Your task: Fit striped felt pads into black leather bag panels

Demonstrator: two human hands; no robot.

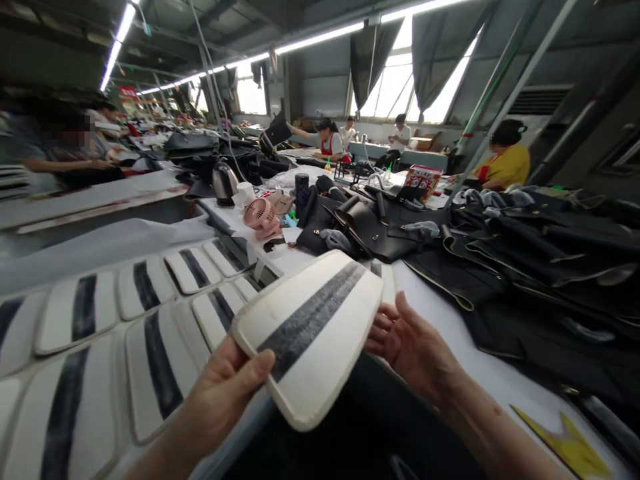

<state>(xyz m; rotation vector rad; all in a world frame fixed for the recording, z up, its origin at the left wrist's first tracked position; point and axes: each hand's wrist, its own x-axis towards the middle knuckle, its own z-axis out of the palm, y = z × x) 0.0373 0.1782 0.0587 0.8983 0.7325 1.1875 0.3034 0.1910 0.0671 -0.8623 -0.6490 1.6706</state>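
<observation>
A white rounded panel with a dark stripe (pixel 313 320) is held up, tilted, in front of me. My left hand (pixel 230 387) pinches its lower left edge, thumb on the face and fingers underneath. At the panel's right edge is my right hand (pixel 410 340), open, thumb raised and palm turned toward the panel. Its fingertips are partly behind that edge; whether they touch it I cannot tell. To the left, similar striped panels (pixel 155 353) lie in rows on a table.
Black leather bag pieces (pixel 530 267) are heaped along the right. Ahead stand a pink fan (pixel 261 217), a metal kettle (pixel 225 183) and a dark patterned cup (pixel 301 192). A yellow piece (pixel 565 443) lies at lower right. Several people sit at tables farther off.
</observation>
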